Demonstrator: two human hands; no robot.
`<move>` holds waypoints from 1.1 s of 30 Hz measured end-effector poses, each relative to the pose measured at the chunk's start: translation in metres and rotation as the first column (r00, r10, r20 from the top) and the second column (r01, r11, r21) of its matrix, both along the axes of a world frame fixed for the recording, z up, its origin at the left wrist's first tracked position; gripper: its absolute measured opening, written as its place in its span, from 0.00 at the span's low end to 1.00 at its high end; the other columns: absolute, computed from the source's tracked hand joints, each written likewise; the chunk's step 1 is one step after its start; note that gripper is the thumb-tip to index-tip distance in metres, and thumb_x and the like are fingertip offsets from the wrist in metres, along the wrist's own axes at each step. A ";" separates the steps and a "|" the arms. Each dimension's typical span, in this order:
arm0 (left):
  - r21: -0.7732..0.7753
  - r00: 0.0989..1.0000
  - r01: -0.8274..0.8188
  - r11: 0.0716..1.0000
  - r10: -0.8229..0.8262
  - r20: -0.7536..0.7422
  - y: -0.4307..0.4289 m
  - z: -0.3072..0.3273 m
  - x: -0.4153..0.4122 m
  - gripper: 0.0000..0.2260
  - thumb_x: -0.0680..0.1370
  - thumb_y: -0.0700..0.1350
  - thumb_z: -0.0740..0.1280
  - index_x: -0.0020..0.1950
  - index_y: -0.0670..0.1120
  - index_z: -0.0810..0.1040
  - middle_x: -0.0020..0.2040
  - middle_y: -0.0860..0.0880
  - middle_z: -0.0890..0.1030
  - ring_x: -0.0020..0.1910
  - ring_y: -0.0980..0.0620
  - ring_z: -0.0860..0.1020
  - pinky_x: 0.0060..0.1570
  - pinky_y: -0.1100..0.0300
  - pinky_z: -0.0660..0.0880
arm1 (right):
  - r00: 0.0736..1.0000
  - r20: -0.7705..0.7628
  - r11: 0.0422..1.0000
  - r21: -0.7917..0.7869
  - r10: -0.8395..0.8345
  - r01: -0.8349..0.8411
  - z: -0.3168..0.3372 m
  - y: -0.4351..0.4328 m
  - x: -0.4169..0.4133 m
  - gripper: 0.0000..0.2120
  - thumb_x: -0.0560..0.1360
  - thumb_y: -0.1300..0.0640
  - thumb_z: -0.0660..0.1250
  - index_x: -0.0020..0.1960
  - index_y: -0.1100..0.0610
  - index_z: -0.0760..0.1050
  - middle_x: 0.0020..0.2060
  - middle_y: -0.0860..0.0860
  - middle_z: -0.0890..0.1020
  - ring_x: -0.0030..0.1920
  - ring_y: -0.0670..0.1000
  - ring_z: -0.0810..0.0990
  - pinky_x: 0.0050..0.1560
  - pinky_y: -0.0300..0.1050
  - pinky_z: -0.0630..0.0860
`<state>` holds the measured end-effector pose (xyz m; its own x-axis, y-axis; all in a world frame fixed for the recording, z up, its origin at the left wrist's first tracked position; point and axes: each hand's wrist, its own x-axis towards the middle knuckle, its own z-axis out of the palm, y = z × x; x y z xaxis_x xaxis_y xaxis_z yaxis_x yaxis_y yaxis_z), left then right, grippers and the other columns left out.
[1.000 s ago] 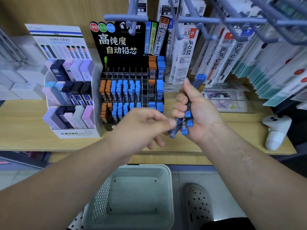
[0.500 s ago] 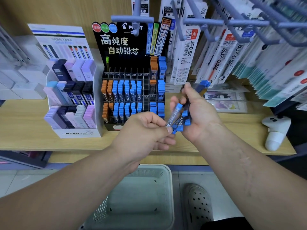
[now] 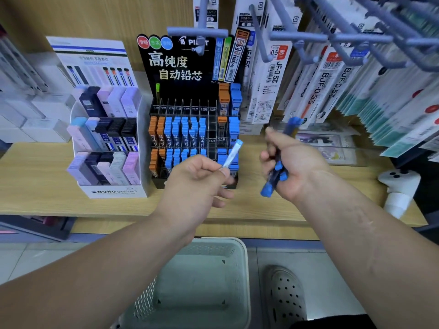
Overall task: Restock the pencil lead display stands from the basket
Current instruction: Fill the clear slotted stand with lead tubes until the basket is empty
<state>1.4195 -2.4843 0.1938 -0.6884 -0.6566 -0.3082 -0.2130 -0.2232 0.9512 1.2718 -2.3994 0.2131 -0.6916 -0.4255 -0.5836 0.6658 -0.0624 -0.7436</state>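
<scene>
**Head view, restocking in progress.** A wooden desk [image 3: 35, 176] spans the frame from nine o'clock to three o'clock. Above its three o'clock end, packs of pen refills [image 3: 278, 74] hang in rows from grey peg hooks [image 3: 332, 39]. A pale green perforated basket [image 3: 244, 257] stands on the floor at six o'clock. A grey perforated shoe [image 3: 285, 295] is just beside it, on its three o'clock side.

The black display stand [image 3: 175, 67] stands on the desk at twelve o'clock. Its slotted tiers hold upright lead cases with orange and blue caps. The white display stand [image 3: 114, 192] stands just beside it at nine o'clock and carries pastel and dark cases in three tiers. A white controller [image 3: 399, 186] rests near the desk's three o'clock edge.

Both hands are raised in front of the black stand and are apart from each other. The left hand [image 3: 197, 184] pinches the lower end of a single lead case [image 3: 232, 154] between thumb and forefinger. This case is tilted, with its blue cap pointing to one o'clock, and it overlaps the lower tiers of the stand. Whether it touches the stand cannot be told.

The right hand [image 3: 294, 167] lies at three o'clock from the left. Its fingers are curled round a bundle of blue-capped lead cases [image 3: 275, 172]. The ends of the bundle project from the fist toward one o'clock and seven o'clock, and both are blurred.
</scene>
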 end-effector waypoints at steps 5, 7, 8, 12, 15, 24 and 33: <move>-0.017 0.988 -0.152 0.988 0.152 0.004 -0.010 -0.005 0.011 0.03 0.75 0.42 0.74 0.42 0.45 0.82 0.34 0.52 0.81 0.33 0.54 0.76 0.32 0.59 0.71 | 0.911 -0.187 0.929 0.126 0.368 -0.349 -0.004 0.002 0.028 0.07 0.76 0.58 0.73 0.47 0.56 0.75 0.26 0.50 0.71 0.25 0.47 0.71 0.21 0.37 0.63; -0.006 0.993 -0.113 0.994 0.113 -0.019 -0.011 -0.003 0.017 0.03 0.74 0.40 0.74 0.42 0.44 0.82 0.35 0.48 0.82 0.32 0.52 0.77 0.30 0.59 0.70 | 0.891 -0.214 0.916 0.120 0.400 -0.382 -0.006 0.001 0.037 0.07 0.76 0.58 0.74 0.46 0.55 0.75 0.26 0.50 0.71 0.26 0.47 0.72 0.22 0.37 0.63; -0.010 0.996 -0.079 0.997 0.079 -0.032 -0.010 -0.002 0.019 0.03 0.74 0.40 0.74 0.42 0.43 0.82 0.36 0.45 0.82 0.32 0.51 0.77 0.29 0.59 0.70 | 0.879 -0.231 0.909 0.122 0.417 -0.399 -0.007 0.000 0.041 0.08 0.76 0.58 0.74 0.46 0.56 0.75 0.26 0.50 0.72 0.26 0.47 0.72 0.22 0.38 0.63; -0.023 0.999 0.015 1.000 -0.016 -0.042 -0.009 0.001 0.029 0.06 0.71 0.39 0.76 0.41 0.41 0.80 0.36 0.42 0.84 0.30 0.50 0.79 0.28 0.59 0.70 | 0.833 -0.297 0.884 0.127 0.467 -0.451 -0.005 -0.002 0.050 0.07 0.76 0.59 0.74 0.44 0.56 0.76 0.26 0.50 0.72 0.26 0.48 0.72 0.23 0.39 0.64; -0.054 0.995 0.093 0.994 -0.094 -0.016 -0.013 0.003 0.033 0.07 0.70 0.41 0.78 0.39 0.42 0.81 0.35 0.45 0.84 0.32 0.49 0.79 0.30 0.58 0.71 | 0.802 -0.292 0.852 0.131 0.522 -0.507 -0.003 -0.002 0.055 0.06 0.77 0.59 0.72 0.44 0.57 0.76 0.26 0.50 0.72 0.26 0.47 0.71 0.23 0.39 0.64; -0.066 0.998 -0.049 0.997 0.046 -0.052 -0.029 0.004 0.029 0.01 0.76 0.41 0.73 0.45 0.44 0.83 0.33 0.47 0.80 0.29 0.52 0.74 0.28 0.60 0.70 | 0.727 -0.313 0.790 0.187 0.611 -0.584 -0.009 -0.003 0.064 0.07 0.77 0.59 0.71 0.51 0.60 0.77 0.26 0.50 0.72 0.26 0.49 0.71 0.22 0.39 0.63; -0.394 1.000 -0.002 0.919 0.001 -0.002 -0.076 0.012 0.019 0.05 0.73 0.35 0.75 0.45 0.44 0.83 0.34 0.44 0.84 0.36 0.45 0.84 0.38 0.55 0.81 | 0.843 -0.256 0.881 0.145 0.474 -0.451 -0.007 0.005 0.037 0.07 0.78 0.60 0.70 0.48 0.56 0.72 0.26 0.50 0.70 0.27 0.48 0.69 0.23 0.38 0.61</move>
